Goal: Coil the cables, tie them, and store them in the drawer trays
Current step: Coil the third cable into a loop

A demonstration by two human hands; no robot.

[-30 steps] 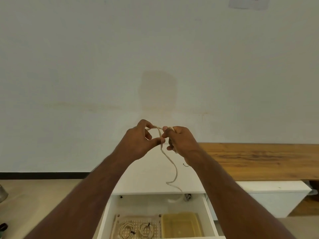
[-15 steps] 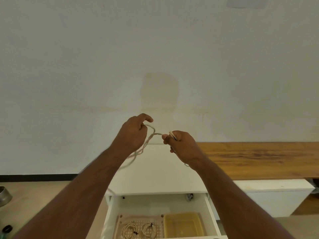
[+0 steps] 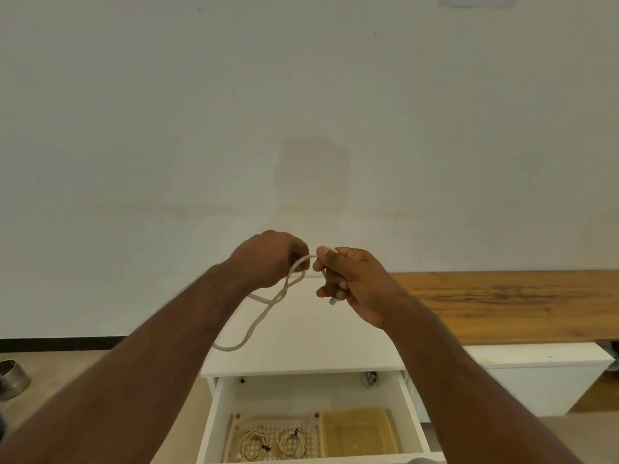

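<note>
**Cable looped in mid-air above the open drawer**

I am holding a pale cable (image 3: 268, 306) up in front of a plain wall, both hands raised over a white cabinet (image 3: 301, 346). My left hand (image 3: 268, 259) is curling its fingers shut around one strand; my right hand (image 3: 351, 283) is pinching the other end, thumb and fingers clamped, a plug tip poking out below. A slack loop is hanging between them. My forearms are blocking much of the drawer (image 3: 214, 413), where a perforated tray (image 3: 234, 440) is carrying two tied coils (image 3: 254, 445) beside a yellow tray (image 3: 355, 437). A wooden bench (image 3: 519, 303) is running off right; a metal bowl (image 3: 11, 380) is cut off at left.
</note>
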